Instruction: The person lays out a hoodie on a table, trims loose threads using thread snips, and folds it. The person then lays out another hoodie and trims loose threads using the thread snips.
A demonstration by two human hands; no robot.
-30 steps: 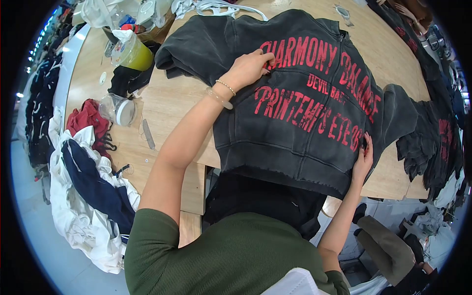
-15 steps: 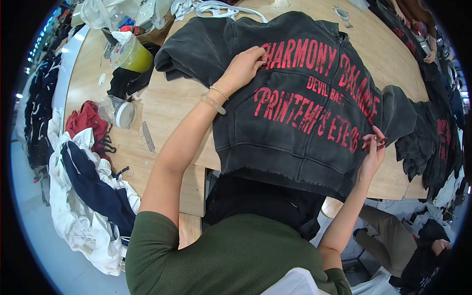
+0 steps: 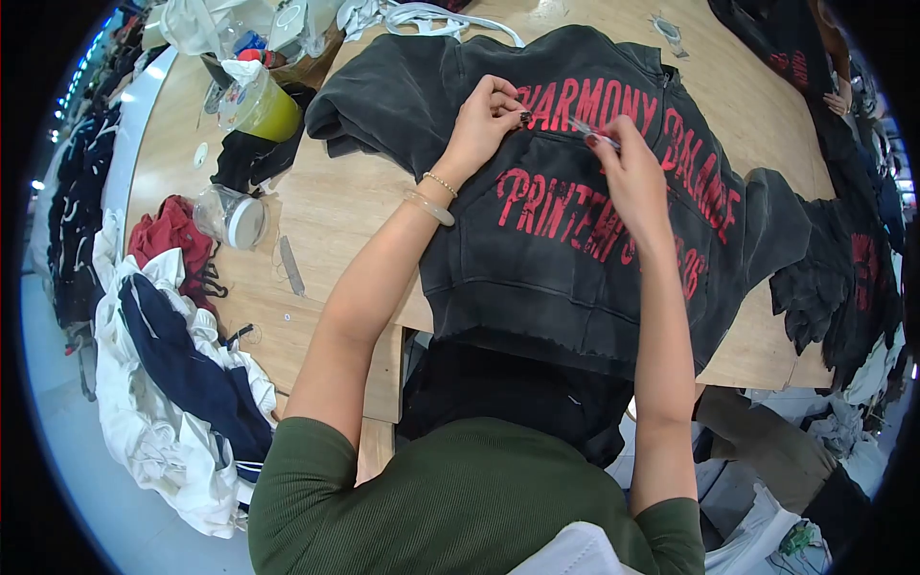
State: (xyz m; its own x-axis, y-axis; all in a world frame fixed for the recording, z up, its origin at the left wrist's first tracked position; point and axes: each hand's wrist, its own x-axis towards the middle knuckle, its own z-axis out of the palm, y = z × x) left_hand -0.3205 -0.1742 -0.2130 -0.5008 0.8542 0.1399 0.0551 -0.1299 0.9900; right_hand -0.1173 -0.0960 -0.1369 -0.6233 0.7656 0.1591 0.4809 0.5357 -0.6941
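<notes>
A faded black zip jacket with red lettering lies spread on the wooden table in front of me. My left hand is over its upper left part, by the start of the top line of print. Thumb and fingers there are pinched together; whatever is between them is too small to make out. My right hand is above the middle of the lettering, closed around small thread snips. Their thin pale tip points left toward my left fingers. The rest of the tool is hidden in the hand.
At left are a cup of green drink, a clear jar with white lid, red cloth and piled white and navy garments. More dark garments lie at right. Another person's hand shows at upper right.
My right hand has moved from the jacket's lower right side up and left to the lettering, and the snips' tip now shows. My left hand has stayed near the same spot, its fingers shifting slightly.
</notes>
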